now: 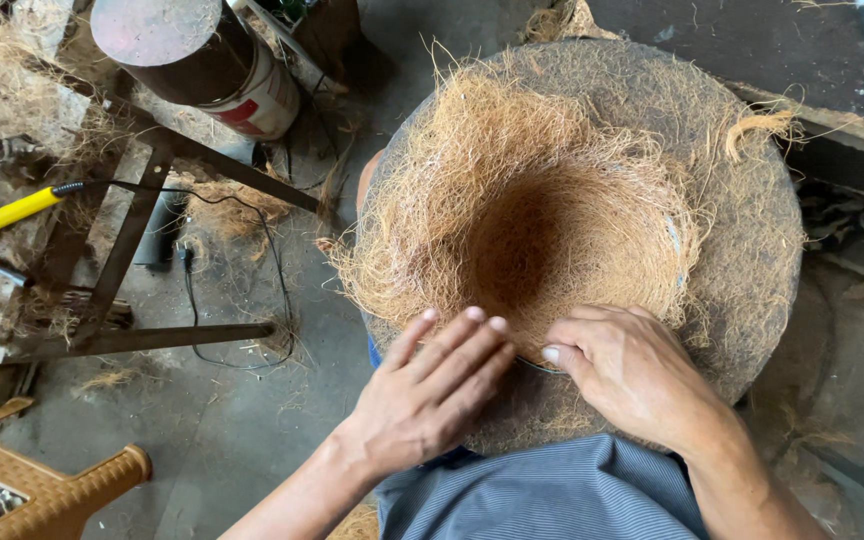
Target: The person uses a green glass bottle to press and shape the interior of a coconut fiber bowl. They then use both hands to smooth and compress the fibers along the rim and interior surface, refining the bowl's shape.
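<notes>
A nest-shaped bowl of golden coconut fibre (pixel 522 215) sits in a round fibre-covered disc (pixel 752 250) that rests on my lap. My left hand (pixel 432 385) lies flat, fingers together, pressing the near rim of the fibre bowl. My right hand (pixel 627 365) is curled beside it, with thumb and fingers pinching the fibre at the same rim, where a thin dark wire shows. The bowl's dark hollow lies just beyond my fingertips. Loose strands stick out all round the edge.
A rusty metal drum (pixel 202 55) stands at the upper left above an angle-iron frame (pixel 132 250). A yellow-handled tool (pixel 2 215) with a black cable lies at the left. A tan plastic stool (pixel 42 490) is at the lower left. Loose fibre litters the concrete floor.
</notes>
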